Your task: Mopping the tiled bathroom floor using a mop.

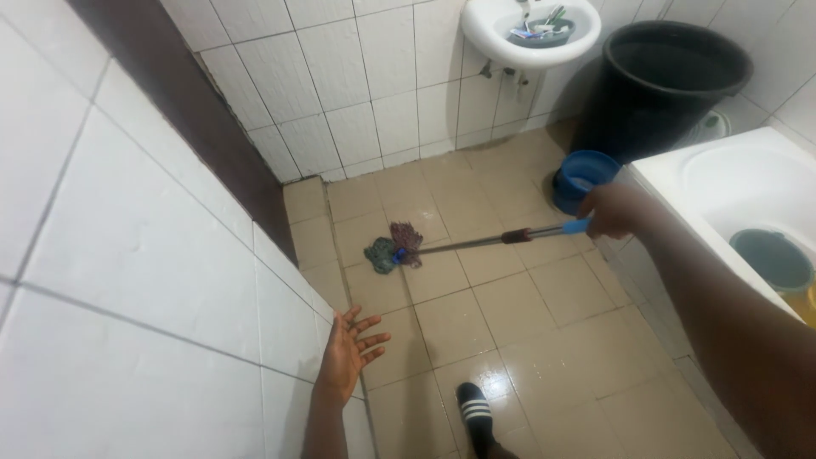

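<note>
The right hand point(614, 211) is closed around the blue grip end of a mop handle point(476, 242), arm extended forward. From that hand the handle runs away to the left and slightly downward in the view, a thin metal shaft with a dark collar partway along, ending at the mop head point(393, 248), which lies on the tan tiled floor point(527, 340) close to the corner where floor meets the white tiled wall point(153, 255). The long axis is thus nearly crosswise to the person, grip at the right, head at the far left.

The left hand point(350, 350) holds nothing: fingers spread, palm open, held near the wall's lower edge (contact with the tile cannot be confirmed). It sits nearer the person than the mop head, well apart from the handle.

Just beyond the right hand stands a small blue bucket point(585, 174); behind it, a large black bin point(659, 85). A white tub rim point(680, 183) lies to the right of the right forearm.
</note>
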